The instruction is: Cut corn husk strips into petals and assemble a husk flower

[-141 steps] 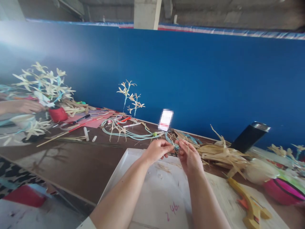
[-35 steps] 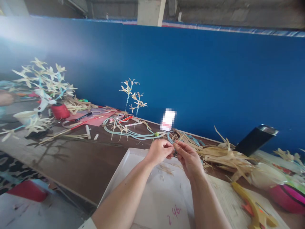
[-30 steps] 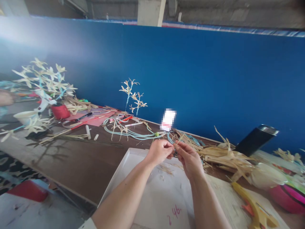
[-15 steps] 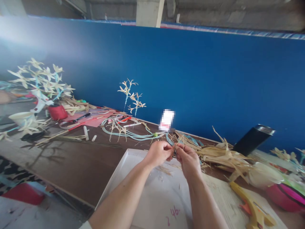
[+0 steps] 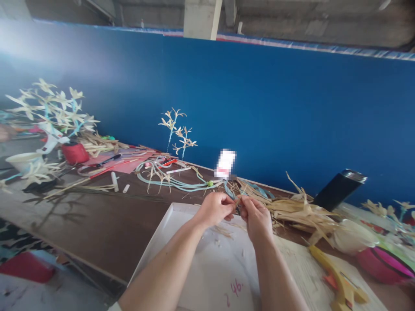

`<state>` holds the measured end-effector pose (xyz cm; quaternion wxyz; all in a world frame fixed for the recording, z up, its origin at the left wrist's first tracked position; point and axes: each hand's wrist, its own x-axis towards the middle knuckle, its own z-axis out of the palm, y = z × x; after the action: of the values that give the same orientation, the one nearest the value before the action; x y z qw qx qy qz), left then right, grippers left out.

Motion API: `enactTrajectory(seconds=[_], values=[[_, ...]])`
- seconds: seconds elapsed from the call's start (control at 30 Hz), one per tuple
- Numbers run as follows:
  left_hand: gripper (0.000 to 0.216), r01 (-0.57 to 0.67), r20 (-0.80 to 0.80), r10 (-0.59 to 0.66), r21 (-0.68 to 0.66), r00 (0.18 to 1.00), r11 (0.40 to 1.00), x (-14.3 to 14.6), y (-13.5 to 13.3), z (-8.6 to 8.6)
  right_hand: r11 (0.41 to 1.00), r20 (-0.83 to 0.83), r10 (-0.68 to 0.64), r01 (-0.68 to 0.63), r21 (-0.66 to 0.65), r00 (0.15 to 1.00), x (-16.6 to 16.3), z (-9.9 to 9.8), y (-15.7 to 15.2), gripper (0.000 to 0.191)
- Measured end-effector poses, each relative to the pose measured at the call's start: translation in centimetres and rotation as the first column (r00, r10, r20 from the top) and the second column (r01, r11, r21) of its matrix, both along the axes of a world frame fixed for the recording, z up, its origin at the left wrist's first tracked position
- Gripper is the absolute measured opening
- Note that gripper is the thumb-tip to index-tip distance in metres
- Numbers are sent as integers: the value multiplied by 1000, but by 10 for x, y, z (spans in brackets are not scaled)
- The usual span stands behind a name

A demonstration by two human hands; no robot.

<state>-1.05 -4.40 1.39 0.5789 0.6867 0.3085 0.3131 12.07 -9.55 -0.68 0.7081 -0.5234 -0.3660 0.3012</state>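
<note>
My left hand (image 5: 215,208) and my right hand (image 5: 257,216) meet over the far edge of a white tray (image 5: 168,224), fingers pinched together. Between the fingertips sits a thin straw-coloured strip (image 5: 239,200) with a bit of light blue stem. Both hands are closed on this small piece. A heap of dried husk strips (image 5: 298,209) lies just beyond my right hand. Small scraps lie on the tray under my wrists.
A yellow glue gun (image 5: 337,276) lies at the right, near a pink bowl (image 5: 382,268) and a black flask (image 5: 339,190). Light blue wire coils (image 5: 168,179), husk flower sprigs (image 5: 178,134), a red pot (image 5: 74,153) and a blue partition (image 5: 259,108) lie farther off.
My hands stayed at the tray's far edge, the fingers shifting slightly on the strip. The view drifted a little. The other person's hand at the far left is out of sight.
</note>
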Motion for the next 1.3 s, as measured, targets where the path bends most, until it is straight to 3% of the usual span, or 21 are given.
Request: enactTrajectory(seconds=[0.4,0.63,0.8,1.3], values=[[19,63,-62,-60,48,996,997,0,-2,-4,990,-75,-122,126,63,990,13,3,-2,26],[19,-6,-39,8,44,999,999,-1,0,-2,999,-66,37,-38,-8,997,7,9,-3,34],[18,-10,-39,12,59,999,998,-2,0,-2,996,-38,88,-89,-31,995,5,7,-3,28],[17,13,-31,-12,47,999,999,0,2,-7,999,11,34,-34,-27,999,7,3,-2,29]])
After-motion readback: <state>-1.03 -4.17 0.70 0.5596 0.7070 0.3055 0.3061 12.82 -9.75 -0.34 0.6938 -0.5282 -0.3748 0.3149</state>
